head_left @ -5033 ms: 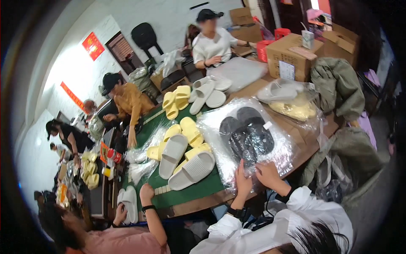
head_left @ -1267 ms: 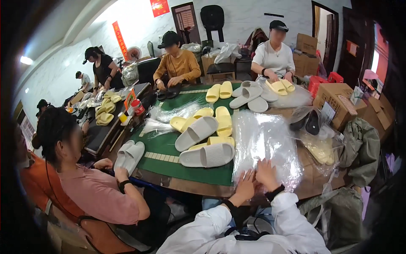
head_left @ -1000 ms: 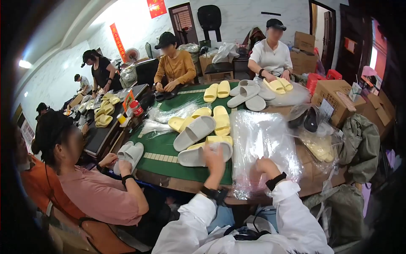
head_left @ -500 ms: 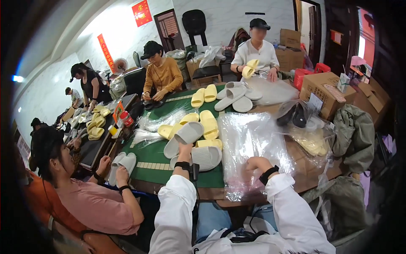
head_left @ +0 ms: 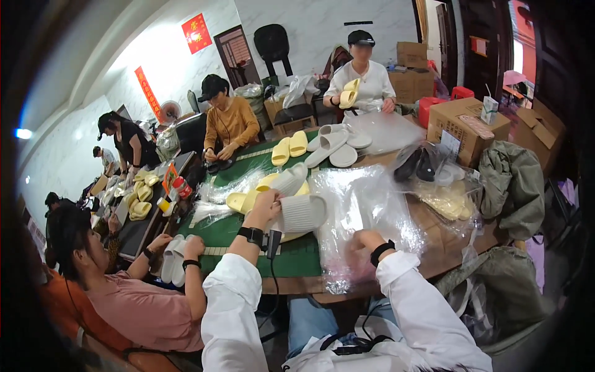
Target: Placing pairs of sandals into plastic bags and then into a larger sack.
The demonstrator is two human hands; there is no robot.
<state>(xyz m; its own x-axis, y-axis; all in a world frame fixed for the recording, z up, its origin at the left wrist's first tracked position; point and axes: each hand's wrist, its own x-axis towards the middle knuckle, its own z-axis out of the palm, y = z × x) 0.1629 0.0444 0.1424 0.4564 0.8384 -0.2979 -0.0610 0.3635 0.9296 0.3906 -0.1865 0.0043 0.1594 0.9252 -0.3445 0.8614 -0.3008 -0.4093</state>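
Observation:
My left hand (head_left: 268, 208) is closed on a pair of light grey slippers, lifted over the green mat (head_left: 217, 234). One grey slipper (head_left: 290, 180) tilts upward beyond my fingers; the other, ribbed grey slipper (head_left: 304, 214) shows its strap to the right of them. Yellow slippers (head_left: 243, 201) lie just behind and partly under the pair. My right hand (head_left: 367, 240) is bent down over a stack of clear plastic bags (head_left: 347, 192); its fingertips are blurred against the shiny film.
Across the table, a person in white (head_left: 362, 80) holds yellow slippers. To my left, a person in pink (head_left: 145, 304) handles grey slippers (head_left: 173, 259). Bagged slippers (head_left: 447, 201) and a cardboard box (head_left: 465, 131) stand on the right. A black cable (head_left: 274, 285) hangs from my left wrist.
My left hand has raised and turned the grey slippers, so they now stand more upright over the yellow ones. The right hand still hovers at the bags. The view has shifted slightly.

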